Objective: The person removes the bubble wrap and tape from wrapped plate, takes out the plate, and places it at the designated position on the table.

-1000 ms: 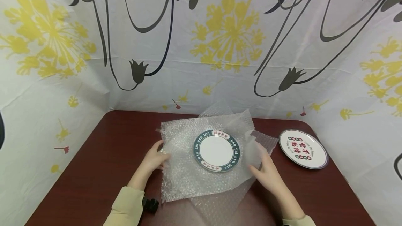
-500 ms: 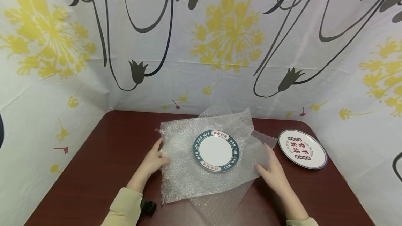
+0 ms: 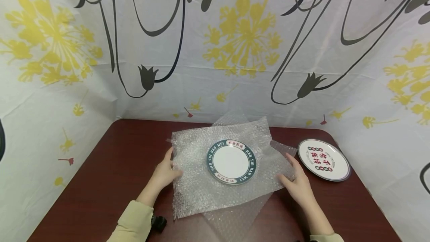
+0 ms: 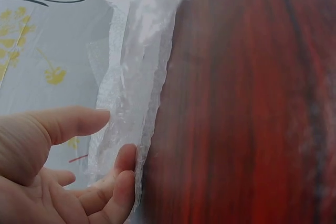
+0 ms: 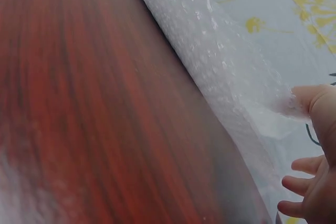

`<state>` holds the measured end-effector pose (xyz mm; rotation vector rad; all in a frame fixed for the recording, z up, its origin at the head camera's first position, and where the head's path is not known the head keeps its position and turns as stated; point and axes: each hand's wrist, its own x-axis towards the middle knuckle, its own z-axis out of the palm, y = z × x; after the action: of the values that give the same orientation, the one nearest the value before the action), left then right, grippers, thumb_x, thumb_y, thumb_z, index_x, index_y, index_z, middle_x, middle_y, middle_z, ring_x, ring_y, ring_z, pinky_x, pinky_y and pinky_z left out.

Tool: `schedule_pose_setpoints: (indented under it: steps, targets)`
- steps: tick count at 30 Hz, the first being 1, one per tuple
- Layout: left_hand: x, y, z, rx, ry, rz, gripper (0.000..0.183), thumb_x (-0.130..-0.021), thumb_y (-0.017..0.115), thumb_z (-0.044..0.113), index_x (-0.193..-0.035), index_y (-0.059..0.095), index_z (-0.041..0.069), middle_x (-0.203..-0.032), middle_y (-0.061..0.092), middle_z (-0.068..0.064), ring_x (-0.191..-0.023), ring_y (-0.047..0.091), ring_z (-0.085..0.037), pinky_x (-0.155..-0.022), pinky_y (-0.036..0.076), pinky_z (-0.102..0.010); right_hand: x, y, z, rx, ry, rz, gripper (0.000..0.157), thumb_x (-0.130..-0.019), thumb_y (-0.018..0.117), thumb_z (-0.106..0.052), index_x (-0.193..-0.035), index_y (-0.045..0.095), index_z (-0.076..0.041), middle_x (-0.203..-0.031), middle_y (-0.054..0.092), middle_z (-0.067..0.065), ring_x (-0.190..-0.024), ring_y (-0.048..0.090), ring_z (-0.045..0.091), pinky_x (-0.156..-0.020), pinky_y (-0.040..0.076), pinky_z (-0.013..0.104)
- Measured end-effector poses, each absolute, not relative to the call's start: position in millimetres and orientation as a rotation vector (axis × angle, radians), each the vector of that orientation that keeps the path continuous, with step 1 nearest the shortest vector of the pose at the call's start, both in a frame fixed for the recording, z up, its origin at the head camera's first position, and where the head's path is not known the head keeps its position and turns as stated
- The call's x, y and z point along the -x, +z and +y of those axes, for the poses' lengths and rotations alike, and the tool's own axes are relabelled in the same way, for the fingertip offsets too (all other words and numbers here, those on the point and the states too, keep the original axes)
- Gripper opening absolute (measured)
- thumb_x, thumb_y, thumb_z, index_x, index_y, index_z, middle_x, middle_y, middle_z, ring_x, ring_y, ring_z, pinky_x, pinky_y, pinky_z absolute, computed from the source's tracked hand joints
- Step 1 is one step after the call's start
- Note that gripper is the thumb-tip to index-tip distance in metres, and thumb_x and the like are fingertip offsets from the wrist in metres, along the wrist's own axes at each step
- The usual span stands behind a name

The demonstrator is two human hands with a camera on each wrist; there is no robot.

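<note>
A white plate with a green lettered rim (image 3: 211,160) lies on the upper sheet of bubble wrap (image 3: 191,193), which is spread over the table. My left hand (image 3: 162,176) is at the wrap's left edge. In the left wrist view its thumb (image 4: 79,121) and bent fingertips (image 4: 125,174) touch that edge, with a gap between them. My right hand (image 3: 299,189) is at the right edge. In the right wrist view the thumb touches the raised wrap (image 5: 210,51), while the other visible fingers (image 5: 299,184) stand apart from it.
A second plate (image 3: 324,160), white with red characters, lies at the right of the dark red table (image 3: 90,197). Another layer of bubble wrap (image 3: 235,219) sticks out underneath. A patterned sheet (image 3: 218,96) hangs behind the table and at both sides.
My right hand has moved to the right, and the wrap's right side has spread out flatter with it. The left hand stays at the left edge. Both plates keep their places.
</note>
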<state>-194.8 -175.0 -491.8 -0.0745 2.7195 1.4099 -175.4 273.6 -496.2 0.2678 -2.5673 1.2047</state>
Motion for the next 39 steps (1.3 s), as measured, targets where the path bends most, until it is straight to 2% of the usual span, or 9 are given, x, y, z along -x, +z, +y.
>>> schedule_pose_setpoints:
  steps: [6,12,14,18,24,29,33,36,39]
  targets:
    - [193.6,-490.4,-172.1,0.050,1.376,2.769,0.099,-0.076,0.074,0.006,-0.154,0.014,0.010,-0.122,0.053,-0.028,-0.064,0.055,-0.022,-0.053,0.046,-0.032,172.2,-496.3,277.5,-0.200,1.178,-2.564,0.077,-0.082,0.072,-0.002,-0.148,0.033,-0.009,-0.139,0.041,0.027,-0.125,0.040,0.046,-0.094,0.035,0.063]
    - [192.4,-487.9,-172.3,0.026,1.281,2.834,0.098,-0.075,0.074,0.007,-0.153,0.016,0.008,-0.126,0.049,-0.029,-0.091,0.058,-0.033,-0.060,0.048,-0.035,170.4,-498.4,279.8,-0.192,1.138,-2.590,0.076,-0.077,0.073,0.004,-0.144,0.038,-0.004,-0.140,0.040,0.026,-0.124,0.040,0.046,-0.097,0.036,0.060]
    - [192.1,-486.6,-172.4,0.017,1.260,2.849,0.097,-0.075,0.075,0.008,-0.153,0.017,0.007,-0.127,0.048,-0.029,-0.094,0.058,-0.034,-0.061,0.048,-0.036,170.2,-499.6,280.6,-0.205,1.110,-2.598,0.074,-0.076,0.074,0.005,-0.141,0.041,-0.002,-0.140,0.039,0.027,-0.123,0.041,0.047,-0.096,0.036,0.060]
    - [192.0,-485.4,-172.4,0.012,1.237,2.864,0.097,-0.075,0.075,0.006,-0.153,0.017,0.008,-0.130,0.044,-0.029,-0.087,0.058,-0.031,-0.058,0.048,-0.035,170.2,-500.6,281.9,-0.250,1.054,-2.620,0.069,-0.074,0.075,0.006,-0.136,0.046,0.001,-0.142,0.036,0.030,-0.122,0.042,0.048,-0.095,0.034,0.063]
    - [191.2,-483.5,-172.1,-0.004,1.199,2.860,0.097,-0.075,0.072,0.004,-0.154,0.016,0.010,-0.143,0.030,-0.031,-0.068,0.052,-0.026,-0.053,0.043,-0.032,171.2,-503.2,285.3,-0.324,0.999,-2.660,0.064,-0.074,0.076,0.004,-0.133,0.050,0.003,-0.143,0.035,0.030,-0.127,0.033,0.051,-0.093,0.032,0.066]
    - [190.2,-481.0,-172.6,-0.042,1.143,2.877,0.096,-0.076,0.072,0.006,-0.154,0.017,0.010,-0.141,0.030,-0.030,-0.059,0.049,-0.022,-0.049,0.042,-0.031,172.4,-506.8,286.9,-0.400,0.974,-2.689,0.066,-0.073,0.075,0.009,-0.134,0.051,0.001,-0.146,0.033,0.028,-0.130,0.028,0.050,-0.094,0.033,0.066]
    - [189.8,-480.9,-173.5,-0.077,1.091,2.896,0.092,-0.077,0.074,0.009,-0.153,0.020,0.007,-0.136,0.032,-0.028,-0.054,0.047,-0.020,-0.047,0.041,-0.031,173.9,-509.0,286.2,-0.506,0.918,-2.688,0.069,-0.069,0.074,0.013,-0.133,0.052,0.001,-0.143,0.037,0.028,-0.131,0.027,0.051,-0.096,0.030,0.067]
    - [189.1,-482.2,-173.8,-0.127,1.008,2.947,0.088,-0.078,0.074,0.011,-0.151,0.026,0.005,-0.133,0.034,-0.027,-0.068,0.053,-0.025,-0.054,0.046,-0.034,174.3,-510.0,285.9,-0.548,0.886,-2.696,0.068,-0.068,0.074,0.014,-0.131,0.053,0.002,-0.139,0.043,0.028,-0.131,0.028,0.052,-0.097,0.027,0.068]
    - [188.7,-484.4,-173.3,-0.175,0.913,3.011,0.085,-0.077,0.075,0.011,-0.150,0.031,0.005,-0.138,0.030,-0.028,-0.098,0.053,-0.037,-0.069,0.050,-0.048,173.2,-510.2,286.1,-0.553,0.900,-2.713,0.066,-0.070,0.072,0.014,-0.131,0.053,0.002,-0.137,0.045,0.028,-0.131,0.028,0.051,-0.097,0.026,0.068]
